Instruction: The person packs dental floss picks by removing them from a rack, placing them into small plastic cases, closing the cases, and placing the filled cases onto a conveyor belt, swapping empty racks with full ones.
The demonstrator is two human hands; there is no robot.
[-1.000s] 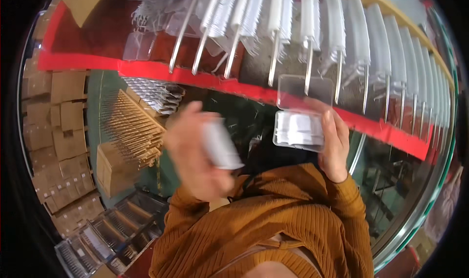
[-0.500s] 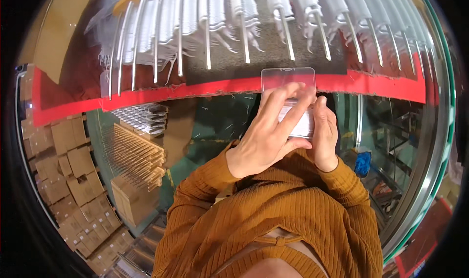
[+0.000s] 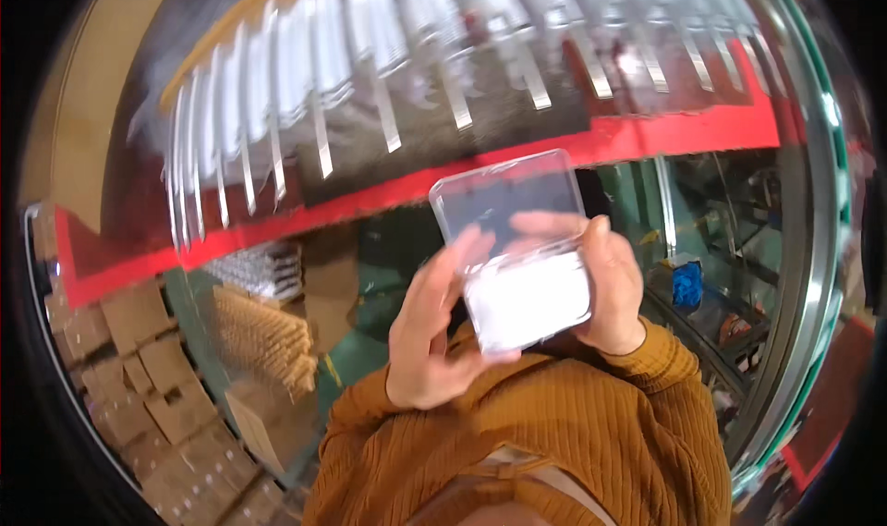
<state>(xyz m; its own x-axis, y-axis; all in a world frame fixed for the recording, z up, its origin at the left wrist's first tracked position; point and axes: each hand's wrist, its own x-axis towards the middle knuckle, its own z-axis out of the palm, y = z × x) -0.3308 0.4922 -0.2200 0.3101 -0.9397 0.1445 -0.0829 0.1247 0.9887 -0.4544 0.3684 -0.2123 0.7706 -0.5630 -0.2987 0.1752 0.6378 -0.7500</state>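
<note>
Between both hands, clear plastic case [image 3: 517, 249] with white insert, left hand [image 3: 434, 341] closed on its lower-left edge, right hand [image 3: 605, 290] wrapped around its right side, red-edged rack [image 3: 407, 189] beyond.

Bright, even light, glare on the white packets [image 3: 416, 55], motion blur throughout, and strong fisheye bending toward the dark rim.

A clear plastic case [image 3: 517, 249] with white contents was held up centrally; brown cardboard boxes [image 3: 139, 369] were stacked at lower left, a blue packet [image 3: 686, 284] at right.
</note>
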